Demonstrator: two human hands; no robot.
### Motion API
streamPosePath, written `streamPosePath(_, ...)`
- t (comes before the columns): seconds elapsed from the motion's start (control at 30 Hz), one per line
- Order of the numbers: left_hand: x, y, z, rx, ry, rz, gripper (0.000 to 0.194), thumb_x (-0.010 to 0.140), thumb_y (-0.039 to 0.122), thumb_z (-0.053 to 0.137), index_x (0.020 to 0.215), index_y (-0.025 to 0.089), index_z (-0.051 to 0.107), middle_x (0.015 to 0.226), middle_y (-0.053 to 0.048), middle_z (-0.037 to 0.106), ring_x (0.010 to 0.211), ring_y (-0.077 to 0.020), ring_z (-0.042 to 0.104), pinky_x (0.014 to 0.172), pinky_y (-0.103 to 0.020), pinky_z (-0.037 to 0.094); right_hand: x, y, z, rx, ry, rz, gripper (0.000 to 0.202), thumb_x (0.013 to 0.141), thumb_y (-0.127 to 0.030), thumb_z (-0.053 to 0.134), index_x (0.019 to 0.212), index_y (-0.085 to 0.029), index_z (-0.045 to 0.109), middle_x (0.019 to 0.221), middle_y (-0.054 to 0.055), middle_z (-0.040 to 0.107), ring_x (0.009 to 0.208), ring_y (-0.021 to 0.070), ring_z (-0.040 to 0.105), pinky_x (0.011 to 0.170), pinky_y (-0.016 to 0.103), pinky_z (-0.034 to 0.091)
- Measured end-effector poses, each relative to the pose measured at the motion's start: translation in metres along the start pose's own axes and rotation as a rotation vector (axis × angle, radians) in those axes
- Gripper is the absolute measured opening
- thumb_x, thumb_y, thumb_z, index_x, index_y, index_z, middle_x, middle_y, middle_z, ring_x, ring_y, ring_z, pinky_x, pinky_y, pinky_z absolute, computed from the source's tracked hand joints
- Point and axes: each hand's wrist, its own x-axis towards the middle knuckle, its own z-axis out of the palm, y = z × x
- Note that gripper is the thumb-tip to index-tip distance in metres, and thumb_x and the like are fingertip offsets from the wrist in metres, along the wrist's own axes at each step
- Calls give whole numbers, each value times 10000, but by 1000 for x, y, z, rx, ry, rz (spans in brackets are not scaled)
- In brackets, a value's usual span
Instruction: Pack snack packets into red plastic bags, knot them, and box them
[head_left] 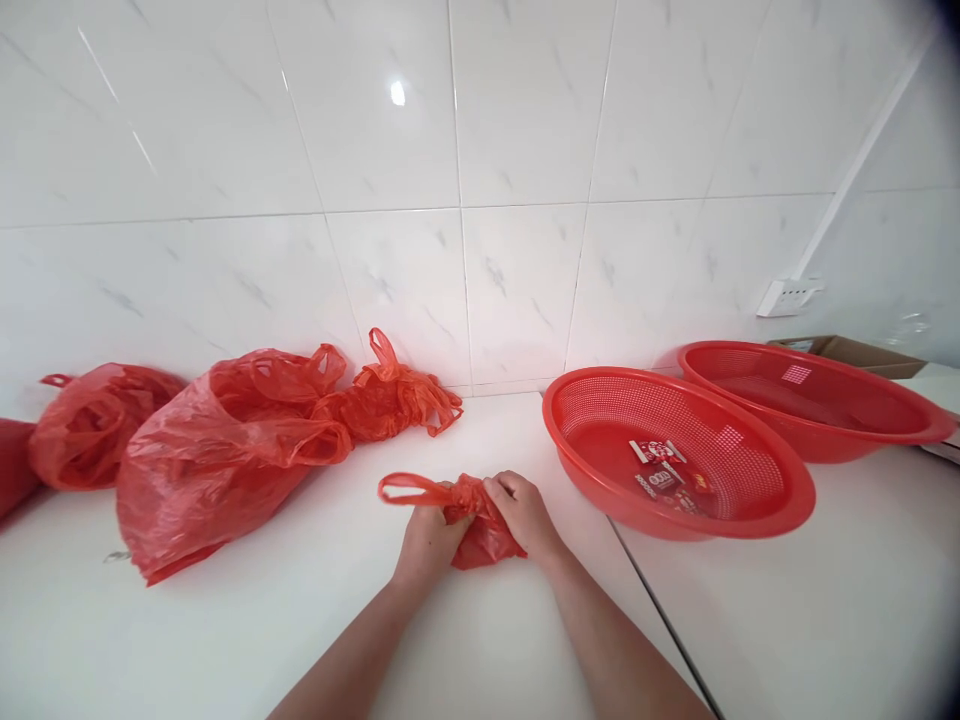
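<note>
A small red plastic bag (pixel 487 535) is between my two hands over the white table, with one handle loop sticking out to the left. My left hand (pixel 429 543) grips the bag's gathered, knotted top from the left side. On the bag's right side, my right hand (pixel 523 512) has its fingers closed on the plastic. What the bag holds cannot be made out. Behind it, near the wall, lie a crumpled bunch of red bags (pixel 390 400) and a large puffy red bag (pixel 217 450).
To the right stands a red basket (pixel 675 450) with small printed packets inside. Another red basket (pixel 817 400) is behind it, near a cardboard box (pixel 862 353). More red bags (pixel 97 425) lie far left. A tiled wall (pixel 525 290) borders the table (pixel 480 640).
</note>
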Motion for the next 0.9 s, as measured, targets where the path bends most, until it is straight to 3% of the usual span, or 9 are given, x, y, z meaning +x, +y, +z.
streamPosePath(0.1, 2, -2, -14, -104, 65, -90, 174, 779, 337, 551, 847, 183, 597, 769, -37, 649, 726, -204, 617, 649, -325, 481, 4, 3, -6, 94, 57, 81, 389, 843, -509, 425, 612, -201, 488, 585, -35, 469, 572, 128, 412, 540, 242, 311)
streamPosePath(0.27, 1, -4, -51, -187, 278, -259, 403, 725, 498, 602, 888, 131, 633, 810, -90, 694, 794, -254, 652, 689, -348, 499, 7, 5, -7, 33, 35, 94, 331, 822, -465, 444, 631, -203, 508, 608, -32, 498, 588, 133, 420, 554, 239, 306)
streamPosePath(0.4, -11, -4, -83, -141, 348, -305, 456, 716, 537, 598, 925, 133, 629, 861, -101, 704, 806, -262, 658, 705, -359, 501, 5, 5, -5, -5, 7, 107, 262, 804, -412, 452, 631, -218, 486, 596, -41, 473, 579, 138, 417, 544, 236, 309)
streamPosePath(0.57, -43, -17, -127, 71, 592, -373, 420, 729, 527, 580, 915, 151, 613, 849, -95, 696, 802, -278, 652, 725, -390, 499, 3, 6, -7, -27, -30, 118, 227, 795, -380, 434, 642, -225, 499, 598, -41, 474, 555, 138, 401, 513, 237, 301)
streamPosePath(0.63, -59, -25, -148, 137, 716, -406, 418, 742, 532, 557, 917, 156, 613, 818, -90, 689, 798, -286, 649, 727, -406, 502, 4, 6, -7, -40, -32, 114, 221, 786, -376, 440, 639, -225, 507, 584, -41, 474, 546, 139, 402, 507, 239, 297)
streamPosePath(0.73, -83, -37, -181, 175, 995, -415, 429, 776, 540, 505, 964, 169, 609, 886, -84, 683, 840, -287, 641, 757, -426, 512, 4, 6, -7, -44, -26, 107, 226, 777, -382, 448, 631, -223, 517, 572, -37, 484, 538, 141, 411, 503, 243, 297)
streamPosePath(0.83, -101, -44, -214, 179, 1306, -338, 396, 813, 550, 447, 1011, 236, 584, 1023, 0, 666, 918, -252, 622, 823, -409, 522, 4, 4, -8, -51, -40, 124, 231, 770, -389, 453, 627, -221, 520, 576, -34, 500, 537, 142, 421, 508, 248, 303)
streamPosePath(0.9, -110, -48, -235, 189, 1449, -299, 367, 849, 524, 389, 1090, 287, 532, 1140, 69, 624, 995, -221, 600, 876, -384, 518, 3, 3, -8, -65, -50, 134, 233, 774, -393, 447, 632, -222, 517, 580, -35, 503, 540, 141, 423, 512, 250, 306)
